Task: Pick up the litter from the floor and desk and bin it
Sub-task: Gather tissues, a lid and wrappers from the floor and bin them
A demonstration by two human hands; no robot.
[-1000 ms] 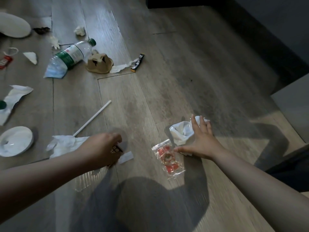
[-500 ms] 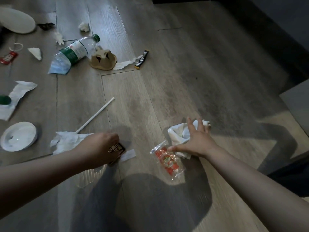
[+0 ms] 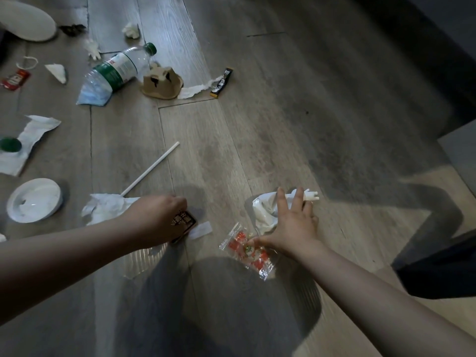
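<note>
Litter lies scattered over a grey wood floor. My left hand (image 3: 157, 219) curls round a small dark printed wrapper (image 3: 185, 222), low over the floor, beside a white paper slip (image 3: 201, 230). My right hand (image 3: 291, 222) is spread with straight fingers over a crumpled white plastic piece (image 3: 262, 210), and its thumb touches a clear red-printed snack packet (image 3: 247, 251). A white tissue (image 3: 103, 207) and a white straw (image 3: 150, 168) lie just left of my left hand. A clear ribbed plastic piece (image 3: 139, 261) lies under my left wrist.
Farther back lie a plastic bottle (image 3: 121, 68), a blue face mask (image 3: 92, 95), a crushed brown cup (image 3: 161, 83), a black sachet (image 3: 222, 82) and torn paper (image 3: 28, 140). A white lid (image 3: 34, 199) sits at left. Dark furniture (image 3: 438, 269) stands at right.
My right hand has shifted a little toward me, its thumb now on the red packet. My left hand has turned so the dark wrapper shows more. The camera has drawn slightly closer.
</note>
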